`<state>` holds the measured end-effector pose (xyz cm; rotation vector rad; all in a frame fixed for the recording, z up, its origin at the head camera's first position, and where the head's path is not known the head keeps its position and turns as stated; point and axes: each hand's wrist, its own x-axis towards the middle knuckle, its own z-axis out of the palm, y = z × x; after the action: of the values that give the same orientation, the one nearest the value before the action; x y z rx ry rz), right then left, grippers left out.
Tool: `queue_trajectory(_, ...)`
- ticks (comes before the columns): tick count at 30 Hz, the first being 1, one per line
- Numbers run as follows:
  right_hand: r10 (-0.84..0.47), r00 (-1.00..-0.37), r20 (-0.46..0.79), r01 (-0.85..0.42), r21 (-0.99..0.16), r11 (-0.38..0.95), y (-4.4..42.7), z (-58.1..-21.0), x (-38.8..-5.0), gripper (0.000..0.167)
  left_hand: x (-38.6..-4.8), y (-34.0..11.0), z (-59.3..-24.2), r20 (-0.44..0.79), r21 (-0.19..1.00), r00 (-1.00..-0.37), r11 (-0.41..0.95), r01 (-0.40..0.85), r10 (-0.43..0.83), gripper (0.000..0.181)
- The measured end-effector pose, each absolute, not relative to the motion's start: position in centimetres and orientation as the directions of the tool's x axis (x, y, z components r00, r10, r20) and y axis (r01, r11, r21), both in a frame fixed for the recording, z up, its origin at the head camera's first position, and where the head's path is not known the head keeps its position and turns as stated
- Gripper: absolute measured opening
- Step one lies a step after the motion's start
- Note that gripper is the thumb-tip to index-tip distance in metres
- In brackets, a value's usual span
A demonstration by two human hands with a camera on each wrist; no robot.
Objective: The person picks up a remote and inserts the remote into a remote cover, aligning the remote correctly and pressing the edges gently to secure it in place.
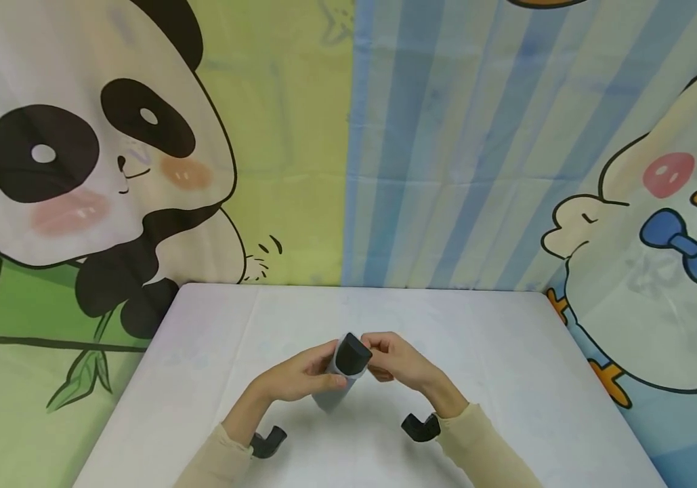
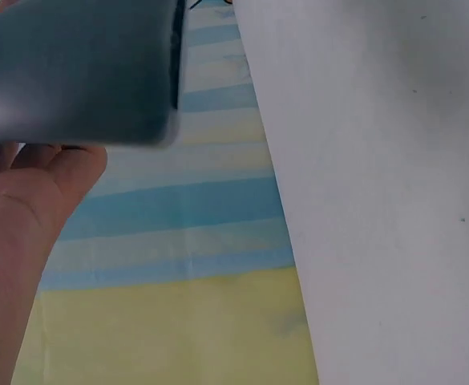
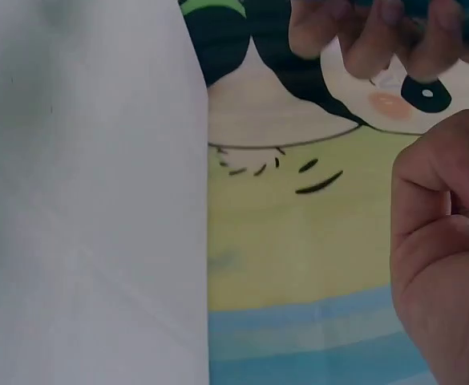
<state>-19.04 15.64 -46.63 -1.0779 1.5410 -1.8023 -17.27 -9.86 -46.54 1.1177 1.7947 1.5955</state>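
Observation:
My left hand (image 1: 299,376) grips a smooth grey case (image 1: 331,393) with a black end (image 1: 353,354), held tilted above the white table. The thumb lies along the near side, and the other fingers go behind it. Large in the left wrist view, the dark grey body (image 2: 74,76) has a thin black edge on its right. My right hand (image 1: 399,362) has curled fingers close beside the black end. In the right wrist view its fingertips run out of frame, so I cannot tell whether they pinch the rim. Fingers of the left hand (image 3: 370,36) show under the case there.
The white table (image 1: 202,352) extends around both hands. Behind it hang cloths printed with a panda (image 1: 171,163), blue stripes (image 1: 446,169) and a white bird (image 1: 628,305). A black wrist-worn piece (image 1: 269,442) sits at the left cuff, another (image 1: 421,428) at the right.

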Motion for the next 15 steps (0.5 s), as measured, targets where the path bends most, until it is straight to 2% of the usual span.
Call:
queue_trajectory(2,-0.771,-0.593,0.233,-0.183,-0.971,-0.152,15.8,-46.3,-19.1,0.026,-17.3,-10.0,-46.7,0.150,0.968,-0.561,-0.006,0.249,0.814,0.047)
queue_trajectory(4,-0.775,-0.590,0.226,-0.219,-0.969,-0.117,15.9,-46.1,-19.2,0.026,-17.3,-10.2,-46.8,0.140,0.965,-0.572,0.017,0.260,0.808,0.045)
queue_trajectory(8,-0.865,-0.465,0.188,-0.147,-0.980,-0.133,15.9,-46.2,-19.2,0.026,-17.3,-10.3,-46.9,0.131,0.970,-0.540,0.005,0.243,0.832,0.045)
queue_trajectory(11,-0.900,-0.383,0.208,-0.056,-0.978,-0.202,15.7,-46.6,-19.2,0.026,-17.2,-10.3,-46.9,0.123,0.977,-0.508,-0.016,0.211,0.852,0.049)
queue_trajectory(13,-0.906,-0.345,0.247,-0.005,-0.965,-0.261,15.5,-46.9,-19.1,0.025,-17.2,-10.3,-46.8,0.119,0.981,-0.494,-0.025,0.193,0.861,0.051)
queue_trajectory(15,-0.899,-0.334,0.284,0.032,-0.950,-0.312,15.2,-47.1,-19.0,0.024,-17.1,-10.4,-46.8,0.121,0.981,-0.497,-0.028,0.190,0.860,0.052)
